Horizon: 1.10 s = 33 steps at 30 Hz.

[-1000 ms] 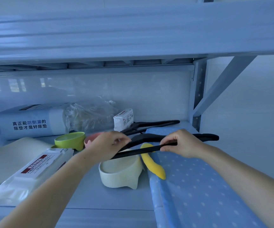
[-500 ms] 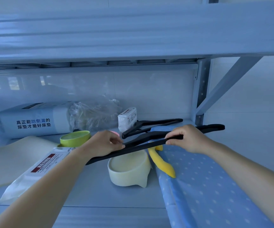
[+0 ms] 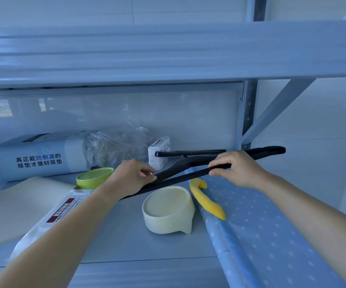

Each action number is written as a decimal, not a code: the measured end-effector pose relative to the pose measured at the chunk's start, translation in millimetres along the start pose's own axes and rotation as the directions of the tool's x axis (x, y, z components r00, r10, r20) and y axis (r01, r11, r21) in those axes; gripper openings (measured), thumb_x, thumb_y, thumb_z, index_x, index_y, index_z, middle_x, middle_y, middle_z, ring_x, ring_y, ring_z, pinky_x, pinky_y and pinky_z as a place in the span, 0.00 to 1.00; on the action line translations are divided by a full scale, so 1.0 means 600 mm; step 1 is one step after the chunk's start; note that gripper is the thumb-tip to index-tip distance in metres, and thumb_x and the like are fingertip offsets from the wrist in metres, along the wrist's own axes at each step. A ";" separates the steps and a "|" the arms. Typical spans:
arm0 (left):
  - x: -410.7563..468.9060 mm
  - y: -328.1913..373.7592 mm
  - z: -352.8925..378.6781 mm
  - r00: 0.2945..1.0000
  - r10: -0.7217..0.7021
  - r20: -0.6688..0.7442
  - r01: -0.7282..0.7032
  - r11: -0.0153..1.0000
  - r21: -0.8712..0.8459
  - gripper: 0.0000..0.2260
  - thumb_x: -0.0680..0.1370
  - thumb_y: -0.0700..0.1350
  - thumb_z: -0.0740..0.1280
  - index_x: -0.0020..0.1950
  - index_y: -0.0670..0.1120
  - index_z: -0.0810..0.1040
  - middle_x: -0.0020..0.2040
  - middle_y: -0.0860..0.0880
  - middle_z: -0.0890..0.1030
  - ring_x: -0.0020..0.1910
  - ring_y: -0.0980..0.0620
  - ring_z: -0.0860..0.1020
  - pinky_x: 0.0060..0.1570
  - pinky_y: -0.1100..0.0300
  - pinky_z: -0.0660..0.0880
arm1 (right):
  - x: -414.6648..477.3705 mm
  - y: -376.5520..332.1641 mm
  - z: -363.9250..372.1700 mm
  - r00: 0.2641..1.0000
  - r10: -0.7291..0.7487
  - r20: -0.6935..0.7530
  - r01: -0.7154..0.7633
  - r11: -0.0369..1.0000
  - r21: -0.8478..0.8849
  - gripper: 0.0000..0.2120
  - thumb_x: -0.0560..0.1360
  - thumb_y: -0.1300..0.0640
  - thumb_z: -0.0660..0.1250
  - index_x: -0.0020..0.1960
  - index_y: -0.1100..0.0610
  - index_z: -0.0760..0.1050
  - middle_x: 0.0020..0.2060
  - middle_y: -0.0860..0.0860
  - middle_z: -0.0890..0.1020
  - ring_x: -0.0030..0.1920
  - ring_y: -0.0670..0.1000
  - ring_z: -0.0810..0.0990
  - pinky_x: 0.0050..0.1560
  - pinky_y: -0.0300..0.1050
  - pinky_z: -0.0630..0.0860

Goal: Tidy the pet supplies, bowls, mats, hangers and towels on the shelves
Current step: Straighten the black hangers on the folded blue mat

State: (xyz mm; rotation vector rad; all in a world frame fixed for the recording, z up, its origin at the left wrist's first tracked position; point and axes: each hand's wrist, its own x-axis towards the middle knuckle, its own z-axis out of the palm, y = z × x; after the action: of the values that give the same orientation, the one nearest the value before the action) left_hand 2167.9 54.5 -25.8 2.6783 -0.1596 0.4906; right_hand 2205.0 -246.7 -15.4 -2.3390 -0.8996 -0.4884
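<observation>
Above the cream bowl (image 3: 168, 208), clear of the shelf (image 3: 116, 242), holding the black hanger (image 3: 184, 176) in the air with both hands, tilted from low at the left to high at the right. Grips its lower left end with the left hand (image 3: 130, 177), fingers curled round it and thumb tip pressed on top; pinches the thin bottom bar with the right hand (image 3: 240, 169), between thumb and bent fingers. Probably takes it at two points to steer so long a piece under the low upper shelf, and aims, at a guess, to lay it with the second black hanger (image 3: 190, 153) lying flat at the back beside the small white packet (image 3: 159, 152). Crosses just over a yellow curved piece (image 3: 206, 201) resting on the edge of the blue dotted mat (image 3: 261, 225). Leaves to the left a green bowl (image 3: 94, 177), a wipes pack (image 3: 53, 217), a pale cream sheet (image 3: 12, 208), a printed pad bag (image 3: 37, 156) and a crumpled clear plastic bag (image 3: 116, 146). Needs care near the upright post (image 3: 249, 113), close behind the hanger's right tip, and near the white packet, which looks easy to knock over
</observation>
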 end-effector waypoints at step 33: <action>0.014 0.075 0.022 0.982 0.188 -0.023 -0.188 0.982 0.026 0.05 0.74 0.50 0.69 0.48 0.57 0.82 0.39 0.62 0.78 0.39 0.60 0.75 0.35 0.74 0.66 | -0.074 0.043 -0.030 0.988 0.152 0.015 -0.151 0.987 -0.048 0.09 0.71 0.52 0.72 0.51 0.49 0.82 0.43 0.35 0.80 0.46 0.36 0.78 0.49 0.28 0.69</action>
State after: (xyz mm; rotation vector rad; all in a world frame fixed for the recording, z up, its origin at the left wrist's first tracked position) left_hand 2171.9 7.9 -17.2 2.6925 -0.4047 0.5875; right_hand 2189.5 -295.5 -34.4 -2.4354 -0.7189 -0.4291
